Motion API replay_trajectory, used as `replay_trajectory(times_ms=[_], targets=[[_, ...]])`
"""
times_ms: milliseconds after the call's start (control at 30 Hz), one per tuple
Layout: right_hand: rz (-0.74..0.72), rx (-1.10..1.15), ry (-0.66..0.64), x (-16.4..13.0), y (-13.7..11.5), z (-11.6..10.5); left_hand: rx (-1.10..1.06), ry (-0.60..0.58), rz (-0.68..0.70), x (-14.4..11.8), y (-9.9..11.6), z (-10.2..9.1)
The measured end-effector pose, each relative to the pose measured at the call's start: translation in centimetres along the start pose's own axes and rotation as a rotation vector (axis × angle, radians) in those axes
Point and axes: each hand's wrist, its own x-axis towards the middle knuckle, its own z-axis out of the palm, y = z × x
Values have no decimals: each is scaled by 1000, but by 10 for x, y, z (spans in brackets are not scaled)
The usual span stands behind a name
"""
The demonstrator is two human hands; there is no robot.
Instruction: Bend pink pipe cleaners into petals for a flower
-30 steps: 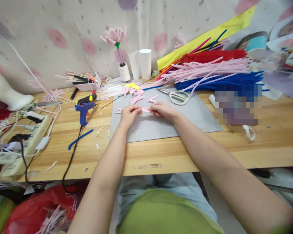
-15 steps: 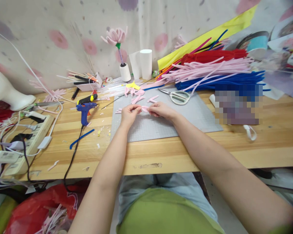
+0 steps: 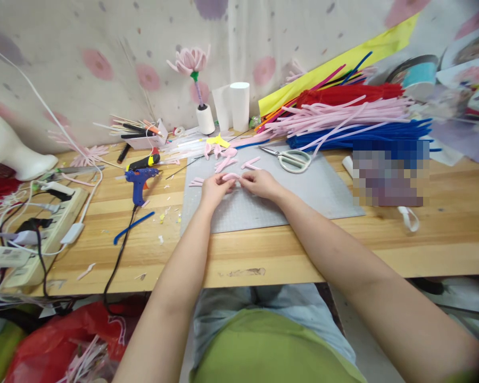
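Observation:
Above the grey cutting mat (image 3: 259, 213), both hands pinch one short pink pipe cleaner piece (image 3: 232, 176) that bends between them. My left hand (image 3: 215, 190) is closed on its left end, thumb and fingers together. At the other end, the fingertips of my right hand (image 3: 260, 183) are pressed closed on it. Just beyond the hands lie loose pink pipe cleaner pieces (image 3: 225, 164) and a pair of pink strips (image 3: 251, 163). Scissors with pale handles (image 3: 294, 160) rest on the mat's back edge, apart from my right hand.
A blue glue gun (image 3: 139, 183) lies left of the mat, its cord running off the table front. Bundles of pink pipe cleaners (image 3: 339, 114) and blue ones (image 3: 363, 134) fill the back right. A pink flower (image 3: 191, 61) stands behind. A power strip (image 3: 48, 239) sits far left.
The pink piece now arches between my hands, where it looked flatter before. My fingers have shifted slightly on it, and the left hand sits a little farther right.

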Motion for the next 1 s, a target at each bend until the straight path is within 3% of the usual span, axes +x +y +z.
replay_trajectory(times_ms=[167, 333, 567, 700, 833, 1000], targets=[[33, 18, 52, 2, -2, 3, -53, 12, -51, -5, 5, 5], [48, 39, -13, 0, -6, 1, 23, 38, -11, -5, 4, 4], [156, -153, 115, -1, -15, 14, 632, 216, 174, -12, 17, 12], [274, -200, 149, -1, -20, 16, 834, 203, 228, -21, 26, 21], [282, -211, 153, 0, -18, 13, 764, 173, 213, -18, 20, 20], [192, -185, 123, 0, -13, 12, 511, 164, 122, -5, 4, 7]])
